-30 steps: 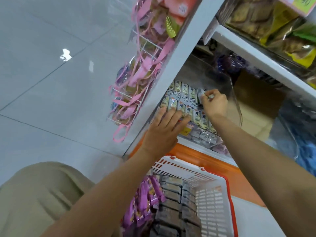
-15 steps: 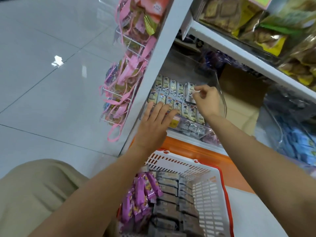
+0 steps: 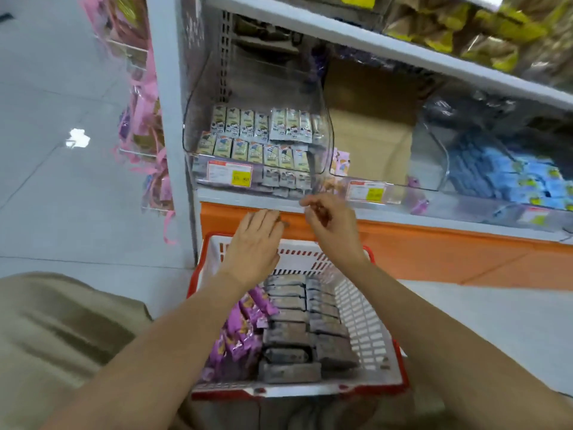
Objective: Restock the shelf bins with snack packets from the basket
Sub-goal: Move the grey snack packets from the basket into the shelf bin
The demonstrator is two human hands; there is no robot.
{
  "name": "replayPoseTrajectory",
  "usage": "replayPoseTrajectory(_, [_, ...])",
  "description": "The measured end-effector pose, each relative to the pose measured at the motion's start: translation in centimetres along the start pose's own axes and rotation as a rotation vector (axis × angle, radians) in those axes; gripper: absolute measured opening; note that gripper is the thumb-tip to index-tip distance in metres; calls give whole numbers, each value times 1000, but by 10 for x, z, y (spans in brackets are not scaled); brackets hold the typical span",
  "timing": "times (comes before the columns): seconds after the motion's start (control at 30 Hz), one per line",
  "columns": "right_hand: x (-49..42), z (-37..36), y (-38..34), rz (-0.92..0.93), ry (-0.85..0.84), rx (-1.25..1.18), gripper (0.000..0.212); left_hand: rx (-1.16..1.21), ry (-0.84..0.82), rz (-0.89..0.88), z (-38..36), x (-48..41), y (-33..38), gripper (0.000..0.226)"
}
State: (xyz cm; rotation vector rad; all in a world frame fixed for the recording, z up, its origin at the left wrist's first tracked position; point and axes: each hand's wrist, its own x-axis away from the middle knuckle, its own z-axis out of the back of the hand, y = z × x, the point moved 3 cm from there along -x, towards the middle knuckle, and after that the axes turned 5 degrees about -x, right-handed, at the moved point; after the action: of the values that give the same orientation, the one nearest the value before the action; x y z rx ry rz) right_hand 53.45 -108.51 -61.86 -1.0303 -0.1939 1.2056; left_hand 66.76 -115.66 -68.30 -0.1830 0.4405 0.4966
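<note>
Cardboard box (image 3: 369, 125) beside the clear bin (image 3: 320, 169)

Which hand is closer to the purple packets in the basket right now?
Left. The left hand hovers just beyond the purple packets, over the basket's left side; the right hand is farther right, by the shelf edge.

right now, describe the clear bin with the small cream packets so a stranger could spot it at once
Find the white shelving with the orange base; on the shelf just above it, take the clear bin at the far left end, beside the upright post. Unlike the bin of blue packets farther right, it holds neat rows of small cream-and-grey packets.
</note>
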Motion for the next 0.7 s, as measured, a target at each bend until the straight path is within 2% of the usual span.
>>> replayPoseTrajectory(0.13, [43,-1,60,-139,-68,86,14,17,-291,-26,-31,3,18,61])
replayPoseTrajectory(0.2, [64,-5,90,-264,-146,134,17,22,-449,-33,-49,6,24,65])
replayPoseTrajectory(0.3, [96,-13,132,-466,-291,211,20,8,-588,-12,-71,8,27,68])
replayPoseTrajectory(0.43, [131,-23,173,-684,-438,255,26,-8,-656,44,-99,14,27,77])
replayPoseTrajectory(0.53, [145,-31,195,-719,-524,288,27,-9,-640,66,-112,18,26,83])
replayPoseTrajectory(0.7, [159,-53,222,-764,-681,389,37,-4,-523,59,-127,22,23,77])
